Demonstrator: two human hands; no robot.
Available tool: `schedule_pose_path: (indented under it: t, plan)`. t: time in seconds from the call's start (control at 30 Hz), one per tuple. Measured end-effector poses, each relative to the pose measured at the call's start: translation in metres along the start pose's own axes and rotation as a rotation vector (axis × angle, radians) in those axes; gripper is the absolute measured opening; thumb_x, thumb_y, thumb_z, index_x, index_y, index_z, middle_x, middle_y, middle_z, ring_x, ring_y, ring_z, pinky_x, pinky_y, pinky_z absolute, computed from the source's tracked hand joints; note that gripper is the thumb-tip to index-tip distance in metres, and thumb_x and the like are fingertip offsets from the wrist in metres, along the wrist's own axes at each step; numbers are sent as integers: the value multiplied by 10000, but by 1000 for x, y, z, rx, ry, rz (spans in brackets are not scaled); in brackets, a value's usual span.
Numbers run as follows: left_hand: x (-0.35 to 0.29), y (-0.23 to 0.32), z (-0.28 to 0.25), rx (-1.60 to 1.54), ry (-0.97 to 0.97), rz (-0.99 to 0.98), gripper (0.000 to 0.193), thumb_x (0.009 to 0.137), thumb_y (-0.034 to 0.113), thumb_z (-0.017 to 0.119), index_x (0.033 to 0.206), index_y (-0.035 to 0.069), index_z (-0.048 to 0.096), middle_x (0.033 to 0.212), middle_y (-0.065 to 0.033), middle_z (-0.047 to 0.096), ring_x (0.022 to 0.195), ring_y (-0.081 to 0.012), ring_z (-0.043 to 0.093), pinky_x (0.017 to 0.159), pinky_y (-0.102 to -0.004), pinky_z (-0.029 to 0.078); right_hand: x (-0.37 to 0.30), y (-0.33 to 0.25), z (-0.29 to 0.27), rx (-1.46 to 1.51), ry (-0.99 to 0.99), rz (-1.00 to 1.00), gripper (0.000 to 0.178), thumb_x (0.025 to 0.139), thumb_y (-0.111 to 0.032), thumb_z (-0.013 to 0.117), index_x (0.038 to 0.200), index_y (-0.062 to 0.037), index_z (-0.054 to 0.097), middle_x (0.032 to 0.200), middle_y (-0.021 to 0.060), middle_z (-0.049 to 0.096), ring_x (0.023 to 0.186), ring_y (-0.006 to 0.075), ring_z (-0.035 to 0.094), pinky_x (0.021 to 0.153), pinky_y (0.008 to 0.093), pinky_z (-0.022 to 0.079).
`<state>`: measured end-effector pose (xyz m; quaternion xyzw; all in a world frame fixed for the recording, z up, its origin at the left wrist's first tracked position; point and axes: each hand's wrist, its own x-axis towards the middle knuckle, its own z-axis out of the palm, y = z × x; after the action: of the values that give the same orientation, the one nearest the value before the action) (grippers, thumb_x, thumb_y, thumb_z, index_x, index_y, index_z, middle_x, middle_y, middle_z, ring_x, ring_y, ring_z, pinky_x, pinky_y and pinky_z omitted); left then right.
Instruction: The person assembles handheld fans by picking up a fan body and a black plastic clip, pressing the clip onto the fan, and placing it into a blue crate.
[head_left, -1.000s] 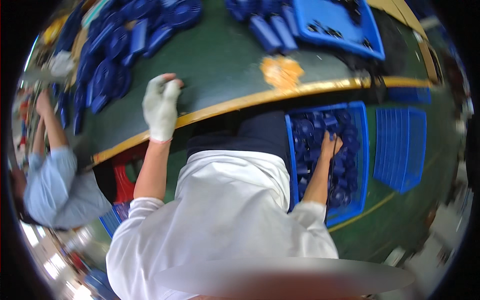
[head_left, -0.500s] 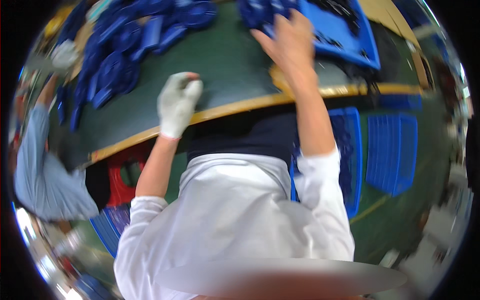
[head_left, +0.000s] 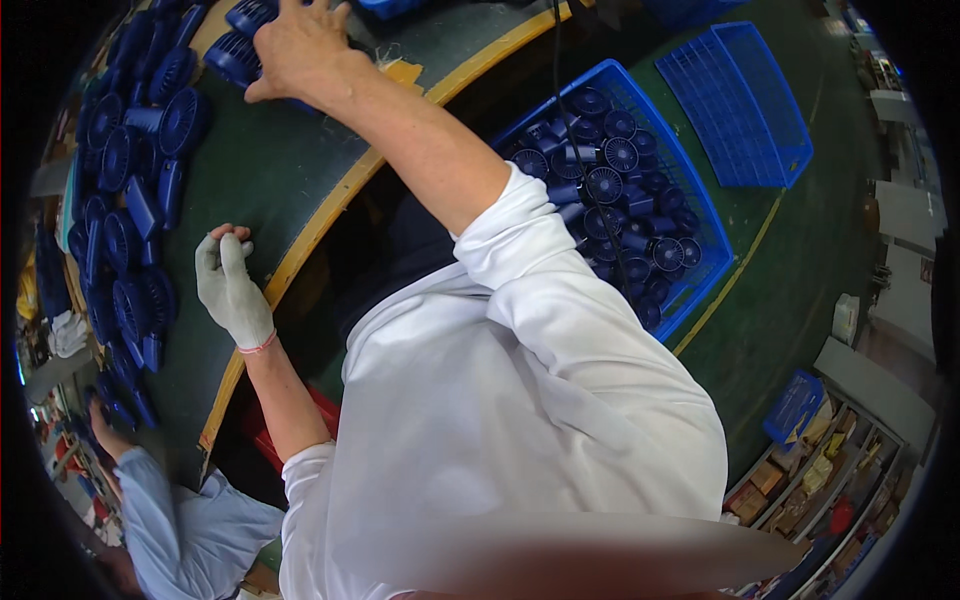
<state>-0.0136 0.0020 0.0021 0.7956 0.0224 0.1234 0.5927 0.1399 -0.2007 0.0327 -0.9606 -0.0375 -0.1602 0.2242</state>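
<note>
My left hand (head_left: 234,290), in a white glove with bare fingertips, hovers at the near side of the green-topped bench (head_left: 240,170). Its fingers are curled in and shut, and nothing shows in them. My bare right hand (head_left: 305,55) stretches to the far part of the bench, fingers spread, at a group of dark blue handheld fan parts (head_left: 234,58) with round grilles. The hand overlaps these parts; whether it touches one is unclear. More blue fan parts (head_left: 125,240) lie in a long heap along the bench's left side.
A blue crate (head_left: 708,285) full of round fan parts stands on the floor right of the bench, with another blue crate (head_left: 740,105) beyond. A dark cable (head_left: 560,90) hangs across it. At lower left, a co-worker in a light blue sleeve (head_left: 190,530) sits at the bench.
The view has swung to the right, bringing the full crate into sight. My right hand has stayed over the fan parts at the far side; my left hand stays curled.
</note>
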Motion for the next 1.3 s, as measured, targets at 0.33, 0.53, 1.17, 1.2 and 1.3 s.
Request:
schedule_pose_path:
  t: [0.33, 0.53, 1.17, 1.2, 1.3]
  plan:
    - [-3, -1, -4, 123, 44, -6, 248, 951, 166, 563, 1075, -43, 611, 974, -97, 647, 900, -145, 607, 812, -261, 465, -31, -9, -2, 117, -101, -327, 376, 664, -320, 775, 965, -95, 749, 1123, 149, 602, 1083, 423, 529, 849, 602, 469]
    - [2, -6, 4, 139, 35, -21, 248, 946, 171, 578, 1074, -38, 614, 981, -91, 647, 921, -148, 614, 812, -263, 466, -66, 16, -17, 111, -71, -263, 321, 617, -320, 774, 847, -96, 760, 1015, 136, 619, 1069, 392, 516, 798, 511, 464]
    - [-8, 8, -17, 374, 39, 18, 205, 886, 177, 613, 1001, 15, 664, 976, -78, 670, 927, -163, 630, 844, -290, 480, -395, 222, -3, 79, 256, 719, 376, 640, -281, 849, 867, -8, 726, 1031, 171, 682, 980, 306, 628, 902, 397, 482]
    - [-7, 25, -9, 362, 32, -63, 223, 877, 216, 617, 998, 39, 678, 987, -85, 677, 922, -187, 638, 839, -304, 486, -406, 245, -4, 72, 260, 848, 324, 719, -267, 808, 876, 4, 728, 979, 154, 701, 913, 275, 649, 877, 376, 495]
    - [3, 24, -5, 313, -70, -7, 270, 830, 273, 641, 984, 55, 677, 965, -119, 677, 891, -254, 657, 803, -327, 506, -489, 334, -8, -211, 401, 957, 351, 824, -330, 683, 898, 9, 732, 920, 193, 708, 800, 326, 661, 752, 430, 518]
